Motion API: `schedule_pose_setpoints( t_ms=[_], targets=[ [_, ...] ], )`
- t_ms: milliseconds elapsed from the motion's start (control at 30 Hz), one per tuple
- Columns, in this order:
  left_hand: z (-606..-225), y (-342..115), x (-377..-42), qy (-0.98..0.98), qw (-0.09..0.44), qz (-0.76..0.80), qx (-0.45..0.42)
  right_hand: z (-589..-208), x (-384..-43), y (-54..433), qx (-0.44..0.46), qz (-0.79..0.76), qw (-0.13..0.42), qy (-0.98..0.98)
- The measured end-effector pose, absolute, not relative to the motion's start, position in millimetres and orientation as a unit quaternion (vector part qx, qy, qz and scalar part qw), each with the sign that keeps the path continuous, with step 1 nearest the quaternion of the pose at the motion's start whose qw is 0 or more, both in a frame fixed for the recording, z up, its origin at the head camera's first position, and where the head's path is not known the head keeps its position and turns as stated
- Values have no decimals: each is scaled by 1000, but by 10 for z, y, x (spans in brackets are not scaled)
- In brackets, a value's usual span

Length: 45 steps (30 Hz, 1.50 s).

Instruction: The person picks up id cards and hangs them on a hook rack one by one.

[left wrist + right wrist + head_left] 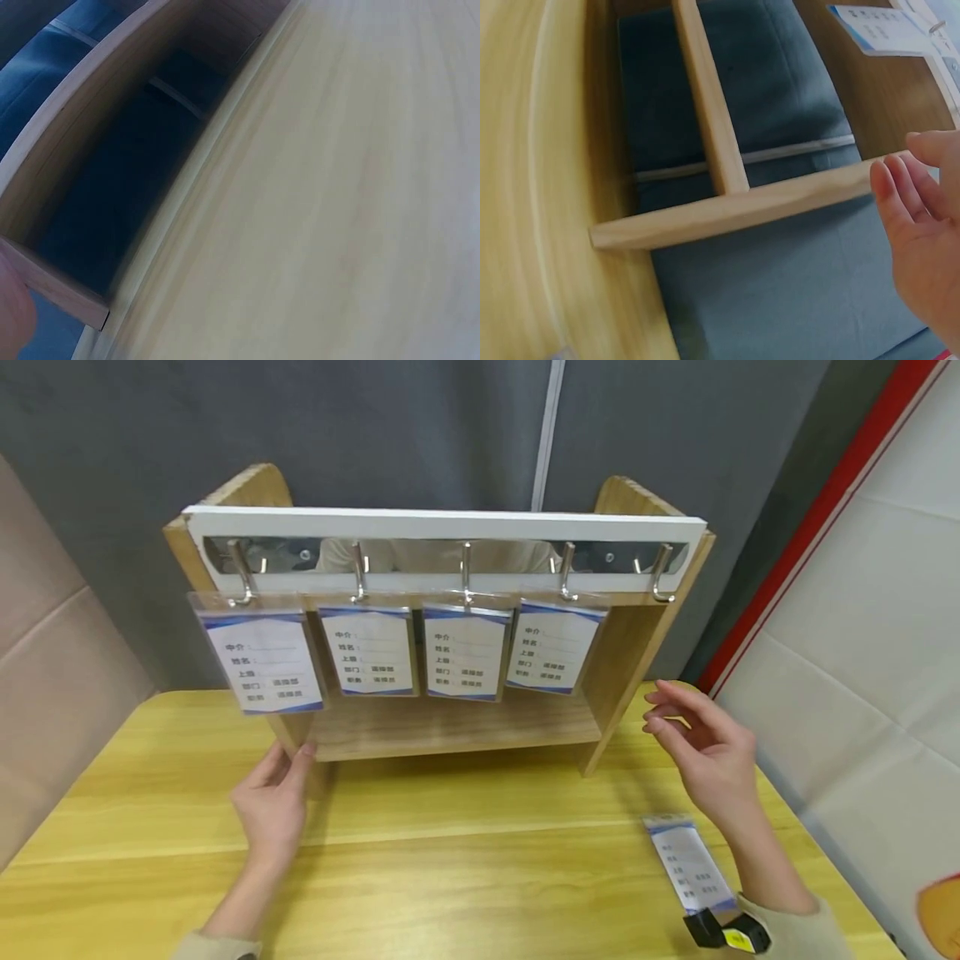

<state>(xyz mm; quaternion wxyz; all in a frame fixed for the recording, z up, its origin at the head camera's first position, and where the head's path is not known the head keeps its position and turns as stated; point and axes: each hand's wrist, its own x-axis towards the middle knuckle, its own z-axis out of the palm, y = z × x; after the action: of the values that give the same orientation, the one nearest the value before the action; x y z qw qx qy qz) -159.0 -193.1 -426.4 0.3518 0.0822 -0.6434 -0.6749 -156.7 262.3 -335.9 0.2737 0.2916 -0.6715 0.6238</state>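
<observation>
A wooden rack [457, 731] stands on the table, with a white-framed strip of metal hooks along its top front. Several clear-sleeved name badges [467, 652] hang in a row from the hooks, left of the rightmost hook [662, 572]. My left hand [273, 802] grips the lower front of the rack's left side panel between thumb and fingers; its thumb [13, 307] shows at the panel in the left wrist view. Right of the rack, my right hand [705, 756] is raised with fingers loosely bent and holds nothing. Below it a loose name badge [690, 864] lies on the table.
The yellow wood-grain table [465, 877] extends in front of the rack. Behind stands a dark grey fabric partition [420, 435]. A white wall panel [862, 693] with a red border closes off the right side, and a pale panel [45, 693] the left.
</observation>
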Motion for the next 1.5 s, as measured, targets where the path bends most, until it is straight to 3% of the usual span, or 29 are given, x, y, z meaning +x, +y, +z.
schedule_pose_setpoints(
  t_ms=[200, 1500],
  targets=[
    [-4271, -1913, -1602, -645, 352, -674, 77, -3407, -1492, 2743, 252, 590, 241, -728],
    [-4249, -1905, -1578, -645, 343, -676, 94, -3992, -1306, 3355, 173, 477, 178, -843]
  ],
)
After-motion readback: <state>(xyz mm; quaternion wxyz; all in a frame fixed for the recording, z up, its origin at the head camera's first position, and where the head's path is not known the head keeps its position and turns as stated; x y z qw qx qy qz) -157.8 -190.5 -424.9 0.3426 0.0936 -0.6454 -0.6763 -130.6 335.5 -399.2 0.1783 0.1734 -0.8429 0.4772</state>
